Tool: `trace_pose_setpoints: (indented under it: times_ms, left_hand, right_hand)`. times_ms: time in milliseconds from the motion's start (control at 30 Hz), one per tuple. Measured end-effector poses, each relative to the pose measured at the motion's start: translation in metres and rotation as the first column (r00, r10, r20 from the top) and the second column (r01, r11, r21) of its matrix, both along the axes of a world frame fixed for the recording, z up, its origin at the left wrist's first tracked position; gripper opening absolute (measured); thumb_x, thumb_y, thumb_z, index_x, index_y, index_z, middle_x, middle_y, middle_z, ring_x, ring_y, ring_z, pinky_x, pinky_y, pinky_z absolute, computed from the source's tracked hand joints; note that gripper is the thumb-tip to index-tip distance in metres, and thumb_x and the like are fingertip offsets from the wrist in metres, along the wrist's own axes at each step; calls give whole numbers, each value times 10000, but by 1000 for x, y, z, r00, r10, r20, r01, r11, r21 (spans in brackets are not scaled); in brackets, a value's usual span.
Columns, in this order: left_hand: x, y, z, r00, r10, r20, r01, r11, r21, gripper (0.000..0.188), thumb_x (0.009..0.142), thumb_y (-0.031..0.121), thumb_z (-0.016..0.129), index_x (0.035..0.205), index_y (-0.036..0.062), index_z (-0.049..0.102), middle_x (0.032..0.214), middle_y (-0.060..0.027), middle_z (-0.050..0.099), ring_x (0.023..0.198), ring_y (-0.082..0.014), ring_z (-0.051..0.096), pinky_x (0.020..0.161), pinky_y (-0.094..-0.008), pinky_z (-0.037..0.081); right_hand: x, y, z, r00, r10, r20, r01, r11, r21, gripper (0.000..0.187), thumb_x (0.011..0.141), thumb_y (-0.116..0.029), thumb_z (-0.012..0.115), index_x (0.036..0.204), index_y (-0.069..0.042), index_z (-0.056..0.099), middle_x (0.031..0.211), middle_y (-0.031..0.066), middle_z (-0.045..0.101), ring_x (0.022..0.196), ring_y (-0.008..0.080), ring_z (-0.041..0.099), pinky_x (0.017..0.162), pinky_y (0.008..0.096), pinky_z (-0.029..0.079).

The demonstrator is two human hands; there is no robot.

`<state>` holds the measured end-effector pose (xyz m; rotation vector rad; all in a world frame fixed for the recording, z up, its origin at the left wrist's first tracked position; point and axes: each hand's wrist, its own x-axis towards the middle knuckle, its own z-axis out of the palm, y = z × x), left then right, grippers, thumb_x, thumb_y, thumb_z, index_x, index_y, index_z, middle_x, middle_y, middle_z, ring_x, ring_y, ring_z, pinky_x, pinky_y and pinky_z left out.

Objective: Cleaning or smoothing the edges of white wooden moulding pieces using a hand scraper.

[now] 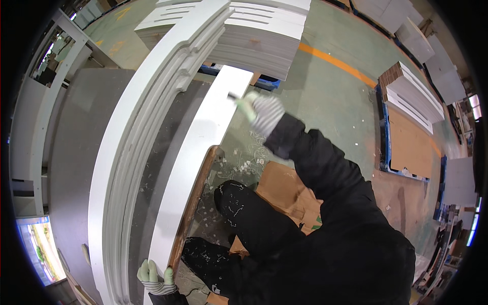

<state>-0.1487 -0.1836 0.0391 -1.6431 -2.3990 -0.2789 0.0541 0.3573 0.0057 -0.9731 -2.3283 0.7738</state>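
A long white board (190,152) with a stepped, brown unfinished edge lies along the grey work surface in front of me. My left hand (156,279), in a striped glove with pale green fingertips, grips its near end, fingers on top and thumb at the brown edge. Over the far part of the board is my right hand (262,111), gloved alike and blurred by motion. Its fingers are closed around a small dark tool (233,96), whose kind is too smeared to make out. Left of this board stands a row of similar white boards (137,132).
A big stack of white slotted panels (264,30) sits on a blue pallet at the far side. Another pallet (401,147) with panels and cardboard is on the right. Shavings and white scraps (249,165) litter the floor by my knees, beside flattened cardboard (284,190).
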Motion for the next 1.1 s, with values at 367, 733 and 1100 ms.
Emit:
trace_pose_setpoints:
  times_ms: [367, 733, 1100]
  left_hand:
    - [-1, 5, 4, 1000, -16, 23, 15, 1000, 10, 629, 863, 418, 691, 1298, 1, 514, 1235, -196, 527, 1073, -369, 519, 928, -486, 423]
    - [4, 14, 2, 998, -10, 65, 4, 996, 86, 641, 830, 399, 727, 1308, 27, 512, 1221, -196, 529, 1035, -375, 512, 888, -496, 420]
    - [10, 21, 4, 998, 2, 68, -11, 990, 138, 570, 842, 342, 734, 1274, 15, 556, 1216, -189, 539, 1068, -358, 530, 927, -460, 438]
  right_hand:
    - [-4, 50, 10, 946, -238, 219, 229, 971, 64, 488, 950, -508, 516, 957, -39, 649, 689, 198, 635, 672, 371, 639, 669, 410, 506]
    - [-11, 52, -31, 960, -179, -214, 38, 844, -535, 645, 913, -634, 486, 746, -37, 661, 568, 60, 581, 526, 144, 554, 556, 328, 464]
    - [-11, -27, -12, 972, -61, -225, -71, 843, -534, 421, 990, -395, 505, 772, -52, 616, 589, -19, 512, 554, 94, 460, 520, 321, 428]
